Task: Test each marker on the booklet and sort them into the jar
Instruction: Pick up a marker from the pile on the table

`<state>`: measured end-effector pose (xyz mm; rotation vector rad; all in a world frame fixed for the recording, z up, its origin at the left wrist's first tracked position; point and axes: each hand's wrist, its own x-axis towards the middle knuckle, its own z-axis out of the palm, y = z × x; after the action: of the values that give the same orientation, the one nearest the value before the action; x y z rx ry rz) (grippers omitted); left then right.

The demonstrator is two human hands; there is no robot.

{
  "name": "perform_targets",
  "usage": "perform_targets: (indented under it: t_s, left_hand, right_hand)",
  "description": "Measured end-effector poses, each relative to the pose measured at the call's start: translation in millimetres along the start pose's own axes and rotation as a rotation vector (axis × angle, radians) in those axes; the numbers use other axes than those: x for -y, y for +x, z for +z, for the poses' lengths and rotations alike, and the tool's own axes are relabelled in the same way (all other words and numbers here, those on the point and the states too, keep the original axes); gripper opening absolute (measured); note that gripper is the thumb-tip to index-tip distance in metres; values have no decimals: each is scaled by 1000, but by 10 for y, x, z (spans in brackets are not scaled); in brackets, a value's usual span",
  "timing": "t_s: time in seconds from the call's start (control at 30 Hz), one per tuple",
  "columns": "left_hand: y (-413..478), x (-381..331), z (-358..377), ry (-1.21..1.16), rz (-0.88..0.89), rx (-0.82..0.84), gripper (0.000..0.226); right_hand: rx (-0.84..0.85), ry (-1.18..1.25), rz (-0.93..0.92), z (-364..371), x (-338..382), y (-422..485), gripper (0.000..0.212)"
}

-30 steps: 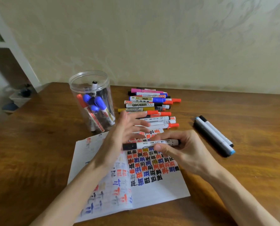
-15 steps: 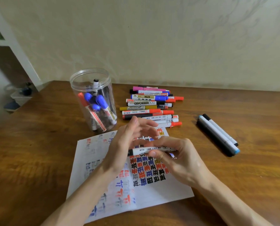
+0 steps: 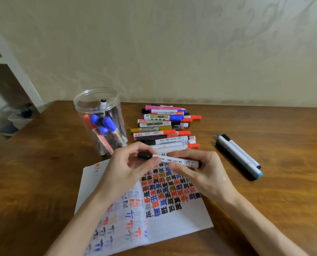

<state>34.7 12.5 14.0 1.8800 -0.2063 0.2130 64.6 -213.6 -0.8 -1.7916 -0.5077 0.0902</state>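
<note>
The left hand (image 3: 130, 167), which had its fingers spread flat beside the pen half a second ago, now has its thumb and fingertips curled round the black cap. The right hand (image 3: 202, 172) keeps its grip on the other end, fingers wrapped over the barrel and thumb beneath.

Just beyond the left hand stands the clear jar (image 3: 95, 90), open at the top. In it lean several blue-capped markers (image 3: 102, 122) and a red marker (image 3: 96, 133), and one dark-tipped pen (image 3: 103, 102) sticks up near the rim.

The jar, the pile and the booklet lie as they did; only the left hand's grip differs.

The marker (image 3: 172, 159) runs level between the two hands, above the far edge of the booklet (image 3: 181, 224). Its barrel is white with small dark print, and its cap is black and still on. The booklet lies open under both hands, its pages full of red, blue, black and ochre test marks.

Beyond the knuckles of both hands is the pile of markers (image 3: 165, 128), lying side by side on the table (image 3: 43, 182). Well to the right of the right hand lie three long pens (image 3: 239, 156), close together.
</note>
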Motion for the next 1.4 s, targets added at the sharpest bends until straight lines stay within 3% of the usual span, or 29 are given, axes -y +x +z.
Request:
perform_targets:
  t_s: [0.27, 0.47, 0.57, 0.8, 0.93, 1.23, 1.4]
  left_hand:
    - [140, -411, -323, -97, 176, -256, 18]
    - [389, -781, -906, 67, 483, -593, 36]
    - [482, -785, -1124, 189, 526, -667, 37]
    - [607, -476, -1130, 442, 322, -612, 41]
    - [608, -421, -1080, 412, 237, -575, 49]
    - [674, -399, -1094, 663, 178, -565, 17]
    - [654, -236, -1138, 791, 135, -377, 53]
  right_hand:
    - [-38, -17, -73, 90, 31, 106, 76]
    - [-85, -42, -75, 182, -19, 224, 70]
    - [-106, -88, -78, 241, -34, 305, 64]
    - [-124, -56, -83, 231, -92, 305, 55]
    - [-128, -46, -83, 245, -122, 326, 53]
    - [-127, -49, -76, 246, -140, 325, 51]
    - [-123, -49, -69, 254, -143, 320, 49]
